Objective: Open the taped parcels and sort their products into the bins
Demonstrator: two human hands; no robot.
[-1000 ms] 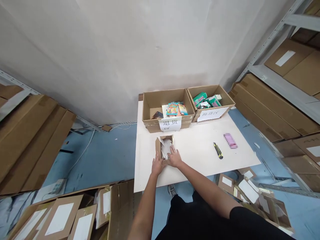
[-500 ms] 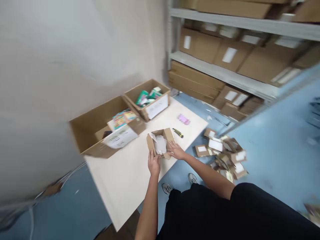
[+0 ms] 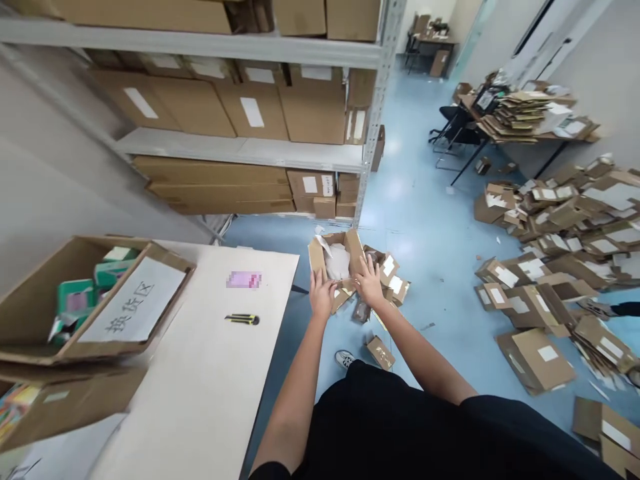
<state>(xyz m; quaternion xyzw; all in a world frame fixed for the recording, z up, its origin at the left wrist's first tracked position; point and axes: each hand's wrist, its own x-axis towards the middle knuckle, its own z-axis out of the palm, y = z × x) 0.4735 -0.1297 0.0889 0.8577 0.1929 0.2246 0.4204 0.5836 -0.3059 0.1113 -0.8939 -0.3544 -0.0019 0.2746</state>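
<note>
Held out past the table's right edge, above the floor, is a small open cardboard box (image 3: 356,249) with its flaps up. Crumpled white paper or wrap (image 3: 338,262) lies inside it. My left hand (image 3: 321,295) grips the near left side of the box. Fingers of my right hand (image 3: 369,284) press on its near right side. On the white table (image 3: 215,373) lie a black and yellow utility knife (image 3: 243,319) and a blurred-out pink item (image 3: 243,279), both apart from my hands.
A large carton (image 3: 170,257) with green packs and a paper sign stands on the table's left, another nearer. Metal shelving (image 3: 240,153) full of boxes is ahead. Small cartons (image 3: 383,352) lie by my feet, and a big carton heap (image 3: 535,300) covers the right floor. Someone's foot (image 3: 597,307) shows there.
My view has swung right. Both hands have carried the small box from over the table to past its right edge. The knife and pink item stay on the table.
</note>
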